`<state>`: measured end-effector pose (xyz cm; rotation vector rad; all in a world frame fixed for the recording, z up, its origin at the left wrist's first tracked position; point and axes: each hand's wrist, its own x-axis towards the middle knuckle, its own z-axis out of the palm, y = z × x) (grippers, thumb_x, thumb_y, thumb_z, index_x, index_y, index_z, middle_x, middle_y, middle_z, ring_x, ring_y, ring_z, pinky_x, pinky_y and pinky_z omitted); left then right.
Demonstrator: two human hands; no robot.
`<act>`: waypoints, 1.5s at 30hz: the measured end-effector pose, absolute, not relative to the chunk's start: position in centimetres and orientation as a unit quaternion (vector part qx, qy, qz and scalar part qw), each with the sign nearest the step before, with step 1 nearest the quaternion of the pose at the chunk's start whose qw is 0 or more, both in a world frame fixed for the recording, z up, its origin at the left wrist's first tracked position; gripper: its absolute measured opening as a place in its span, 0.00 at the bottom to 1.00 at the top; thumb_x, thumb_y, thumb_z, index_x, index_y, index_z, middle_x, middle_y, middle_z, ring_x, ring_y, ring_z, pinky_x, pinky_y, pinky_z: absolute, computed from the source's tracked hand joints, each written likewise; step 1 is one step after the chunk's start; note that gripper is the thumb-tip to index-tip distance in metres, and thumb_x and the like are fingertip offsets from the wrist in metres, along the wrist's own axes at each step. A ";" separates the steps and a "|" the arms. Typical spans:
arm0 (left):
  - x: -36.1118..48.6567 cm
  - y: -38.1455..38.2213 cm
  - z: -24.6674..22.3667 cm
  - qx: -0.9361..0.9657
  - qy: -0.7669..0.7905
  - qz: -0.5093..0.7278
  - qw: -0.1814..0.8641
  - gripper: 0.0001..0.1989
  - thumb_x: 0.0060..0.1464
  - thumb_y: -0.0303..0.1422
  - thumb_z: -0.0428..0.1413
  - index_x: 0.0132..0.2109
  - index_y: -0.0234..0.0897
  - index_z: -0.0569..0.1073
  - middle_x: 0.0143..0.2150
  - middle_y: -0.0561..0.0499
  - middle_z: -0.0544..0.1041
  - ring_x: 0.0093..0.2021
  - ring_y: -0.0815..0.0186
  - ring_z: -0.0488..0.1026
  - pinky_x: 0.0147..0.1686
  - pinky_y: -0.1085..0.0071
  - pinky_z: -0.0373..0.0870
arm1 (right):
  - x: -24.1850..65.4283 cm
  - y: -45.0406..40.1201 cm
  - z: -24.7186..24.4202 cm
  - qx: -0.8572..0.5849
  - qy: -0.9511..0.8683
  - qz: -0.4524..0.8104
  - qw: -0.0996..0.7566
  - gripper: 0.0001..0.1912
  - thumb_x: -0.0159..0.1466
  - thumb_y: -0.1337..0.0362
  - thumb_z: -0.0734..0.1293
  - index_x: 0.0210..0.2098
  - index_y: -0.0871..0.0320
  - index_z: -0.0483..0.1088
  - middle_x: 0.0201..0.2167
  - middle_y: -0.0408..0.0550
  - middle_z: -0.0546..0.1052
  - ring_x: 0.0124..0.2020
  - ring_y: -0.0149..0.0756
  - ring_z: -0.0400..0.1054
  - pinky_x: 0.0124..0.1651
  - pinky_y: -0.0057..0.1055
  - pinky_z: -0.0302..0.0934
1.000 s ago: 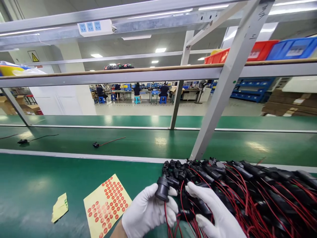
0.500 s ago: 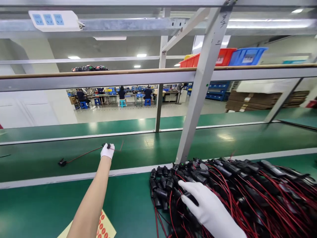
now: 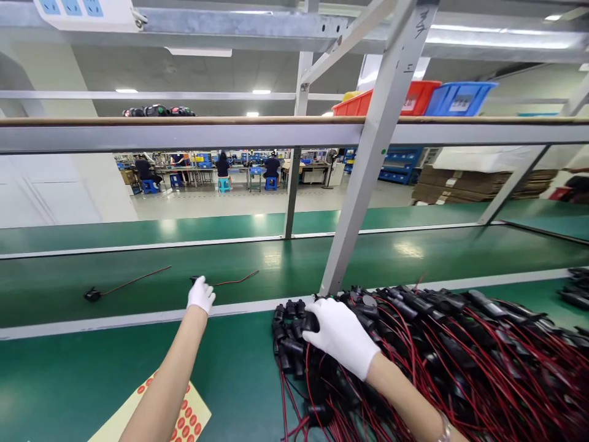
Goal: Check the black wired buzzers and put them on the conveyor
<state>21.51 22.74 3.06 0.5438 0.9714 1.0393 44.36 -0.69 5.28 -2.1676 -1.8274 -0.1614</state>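
Large workroom, people seated on stools far off toward 11 o'clock. Nearer, under a shelf (image 3: 184,135), a long green strip (image 3: 151,301) beyond a pale edge (image 3: 243,307) and a green bench (image 3: 239,368). Clock read from the wearer's seat, 12 straight ahead.

Left hand (image 3: 201,296) stretched over the pale edge toward 11. Black part (image 3: 194,280) on the green strip, right against the fingertips at their 11 o'clock side; thin red wire (image 3: 237,280) trailing toward 3. Grasped or let go: cannot tell, with the grip hidden behind the glove. By far the nearer hand to that part. Second black part (image 3: 92,294) well apart at the left hand's 9, wire toward 2.

Right hand (image 3: 338,331) with thumb and fingers closed around a short black cylinder (image 3: 311,321), at the 10 o'clock end of a heaped pile (image 3: 442,331). Long axis unclear. Sticker sheet (image 3: 197,412) partly beneath the left forearm, toward 7.
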 end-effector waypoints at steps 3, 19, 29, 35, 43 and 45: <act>22.1 15.3 3.4 0.287 0.364 0.393 0.794 0.12 0.64 0.36 0.56 0.49 0.34 0.75 0.50 0.44 0.78 0.47 0.61 0.76 0.48 0.59 0.74 | 43.4 -3.0 6.0 -0.734 -0.626 -0.067 0.256 0.21 0.59 0.63 0.69 0.52 0.60 0.72 0.49 0.57 0.78 0.52 0.50 0.72 0.56 0.44 0.66; 20.2 -3.9 6.0 0.379 0.039 0.291 0.878 0.24 0.61 0.48 0.56 0.41 0.29 0.83 0.39 0.39 0.82 0.48 0.52 0.76 0.56 0.55 0.65 | 35.2 -8.7 4.9 -0.539 -0.665 -0.045 0.515 0.31 0.52 0.66 0.72 0.56 0.51 0.68 0.50 0.53 0.77 0.49 0.47 0.75 0.50 0.39 0.74; 17.7 -3.2 7.0 0.595 0.169 0.349 0.704 0.25 0.45 0.49 0.69 0.46 0.38 0.80 0.46 0.46 0.81 0.50 0.53 0.74 0.53 0.62 0.67 | 35.7 -10.5 6.3 -0.492 -0.736 -0.093 0.456 0.37 0.65 0.40 0.64 0.66 0.51 0.58 0.53 0.56 0.75 0.52 0.48 0.75 0.51 0.36 0.73; 17.7 -3.3 6.2 0.654 0.152 0.376 0.638 0.20 0.47 0.45 0.69 0.46 0.44 0.82 0.46 0.48 0.81 0.47 0.56 0.75 0.52 0.64 0.68 | 35.9 -11.2 6.6 -0.489 -0.738 -0.048 0.462 0.36 0.66 0.37 0.61 0.66 0.47 0.58 0.52 0.54 0.75 0.52 0.47 0.74 0.51 0.36 0.73; 17.3 -4.1 6.5 0.743 0.195 0.403 0.498 0.18 0.56 0.34 0.65 0.53 0.54 0.79 0.50 0.49 0.81 0.50 0.56 0.75 0.52 0.65 0.66 | 34.7 -11.4 6.9 -0.492 -0.718 -0.040 0.490 0.33 0.56 0.68 0.72 0.59 0.45 0.64 0.44 0.47 0.76 0.43 0.42 0.74 0.47 0.34 0.71; 17.6 -4.8 5.7 0.720 0.237 0.441 0.481 0.20 0.54 0.33 0.65 0.54 0.55 0.79 0.51 0.49 0.81 0.50 0.55 0.74 0.54 0.62 0.64 | 35.1 -11.0 6.2 -0.505 -0.691 0.021 0.516 0.24 0.57 0.68 0.71 0.51 0.47 0.68 0.41 0.46 0.76 0.41 0.41 0.75 0.44 0.32 0.72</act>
